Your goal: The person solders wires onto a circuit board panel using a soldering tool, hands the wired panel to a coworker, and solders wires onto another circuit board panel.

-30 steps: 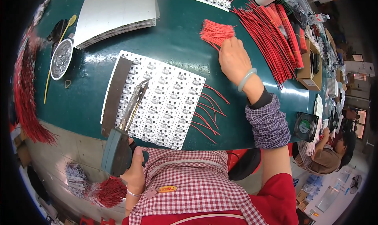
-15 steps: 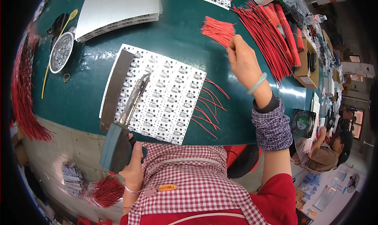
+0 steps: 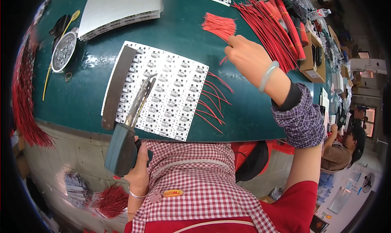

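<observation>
My left hand is wrapped round the handle of a teal soldering gun. The gun's long metal tip reaches up over a white circuit board panel covered in rows of small components. Red wires stick out from the panel's right edge. A dark flat bar lies along its left side. Above and right of the panel, my right hand is closed in a pinch, and a short red wire pokes out below its fingers. Just beyond that hand lies a small pile of red wires.
A stack of white panels sits at the far left, near a bowl of silvery bits. Long red wire bundles and a cardboard box occupy the far right. Another person sits at the right.
My right hand has drawn slightly left and nearer, off the edge of the small wire pile, and a red wire end now shows at its fingers. The soldering gun stays over the panel.
</observation>
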`<state>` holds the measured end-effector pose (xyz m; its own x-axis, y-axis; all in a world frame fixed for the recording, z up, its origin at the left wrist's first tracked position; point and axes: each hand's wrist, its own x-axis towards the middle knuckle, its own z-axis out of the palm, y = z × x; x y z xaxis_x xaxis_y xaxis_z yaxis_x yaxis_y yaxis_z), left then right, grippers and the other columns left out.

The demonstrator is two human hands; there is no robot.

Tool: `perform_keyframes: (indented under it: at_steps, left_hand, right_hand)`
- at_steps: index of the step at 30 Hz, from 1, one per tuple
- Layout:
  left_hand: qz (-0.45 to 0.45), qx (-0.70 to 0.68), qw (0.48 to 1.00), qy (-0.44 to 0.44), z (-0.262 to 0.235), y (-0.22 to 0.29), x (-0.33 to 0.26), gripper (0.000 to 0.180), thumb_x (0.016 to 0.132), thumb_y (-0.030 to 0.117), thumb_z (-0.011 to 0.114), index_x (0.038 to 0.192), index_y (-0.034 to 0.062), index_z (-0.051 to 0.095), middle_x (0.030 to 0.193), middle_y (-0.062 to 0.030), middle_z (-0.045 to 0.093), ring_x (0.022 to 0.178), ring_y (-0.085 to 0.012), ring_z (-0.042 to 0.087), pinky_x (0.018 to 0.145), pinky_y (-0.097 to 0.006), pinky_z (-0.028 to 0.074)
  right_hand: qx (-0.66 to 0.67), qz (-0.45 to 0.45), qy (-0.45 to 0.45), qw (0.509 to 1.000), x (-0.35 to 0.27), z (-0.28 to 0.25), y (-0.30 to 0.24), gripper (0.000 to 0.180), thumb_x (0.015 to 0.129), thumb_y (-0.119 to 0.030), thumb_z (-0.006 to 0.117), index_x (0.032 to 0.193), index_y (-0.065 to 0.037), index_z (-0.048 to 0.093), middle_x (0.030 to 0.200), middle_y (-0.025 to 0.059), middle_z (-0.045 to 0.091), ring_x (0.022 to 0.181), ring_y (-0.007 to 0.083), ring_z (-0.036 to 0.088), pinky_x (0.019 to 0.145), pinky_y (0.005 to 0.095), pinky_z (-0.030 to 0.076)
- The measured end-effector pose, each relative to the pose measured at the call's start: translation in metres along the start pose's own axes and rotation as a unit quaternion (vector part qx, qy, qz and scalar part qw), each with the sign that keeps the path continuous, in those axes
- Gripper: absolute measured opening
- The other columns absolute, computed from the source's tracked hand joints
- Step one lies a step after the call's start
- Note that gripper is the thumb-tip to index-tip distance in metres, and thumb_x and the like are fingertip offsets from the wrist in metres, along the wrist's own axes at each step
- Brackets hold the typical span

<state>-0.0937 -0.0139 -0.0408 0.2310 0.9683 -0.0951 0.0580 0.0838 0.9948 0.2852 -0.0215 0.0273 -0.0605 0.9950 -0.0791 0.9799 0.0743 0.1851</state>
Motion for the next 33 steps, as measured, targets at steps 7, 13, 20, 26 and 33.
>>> perform_keyframes:
  at_steps: [7,13,20,26,33]
  left_hand:
    - [0.005,-0.005,1.0,0.016,-0.006,-0.001,-0.006,0.036,0.088,-0.006,0.069,0.123,-0.0054,0.061,0.111,-0.0098,0.066,0.071,-0.0084,0.057,0.06,-0.025,0.046]
    - [-0.085,-0.17,0.982,0.004,0.024,0.024,0.02,0.034,0.087,-0.008,0.065,0.12,-0.0028,0.058,0.111,-0.012,0.063,0.063,-0.0126,0.054,0.053,-0.027,0.044]
    - [-0.156,-0.247,0.951,-0.101,0.088,0.031,0.034,0.047,0.079,-0.003,0.082,0.121,-0.003,0.06,0.11,-0.0085,0.067,0.097,-0.0174,0.07,0.083,-0.03,0.058]
    - [-0.101,-0.217,0.959,-0.15,0.093,0.023,0.025,0.044,0.081,-0.002,0.08,0.121,-0.0025,0.059,0.098,-0.0089,0.071,0.088,-0.0165,0.07,0.075,-0.028,0.057]
    - [-0.092,-0.218,0.966,-0.105,0.077,0.027,0.019,0.044,0.083,-0.002,0.078,0.122,-0.0027,0.057,0.092,-0.0094,0.071,0.085,-0.0144,0.07,0.073,-0.026,0.056]
  right_hand:
    - [0.019,0.043,-0.012,0.999,0.005,0.009,0.003,0.007,0.075,0.003,0.067,0.081,0.001,0.069,0.094,0.0161,0.065,0.091,0.0305,0.067,0.079,0.0385,0.056]
    - [0.668,0.243,0.187,0.678,-0.001,-0.022,-0.038,0.015,0.097,-0.004,0.059,0.108,0.005,0.065,0.091,0.0041,0.064,0.073,0.0086,0.054,0.061,0.0246,0.044]
    - [0.87,0.234,0.276,0.336,0.003,-0.022,-0.137,0.018,0.104,-0.008,0.053,0.117,0.004,0.058,0.092,0.0012,0.056,0.073,0.004,0.047,0.062,0.0194,0.04]
    - [0.876,0.199,0.339,0.28,0.001,-0.006,-0.166,0.017,0.105,-0.007,0.051,0.117,0.003,0.058,0.096,0.0035,0.058,0.078,0.0072,0.05,0.069,0.0224,0.045]
    - [0.828,0.315,0.33,0.324,-0.026,0.005,-0.152,0.018,0.103,-0.007,0.055,0.116,0.003,0.062,0.1,0.0055,0.064,0.089,0.0121,0.06,0.082,0.029,0.052]
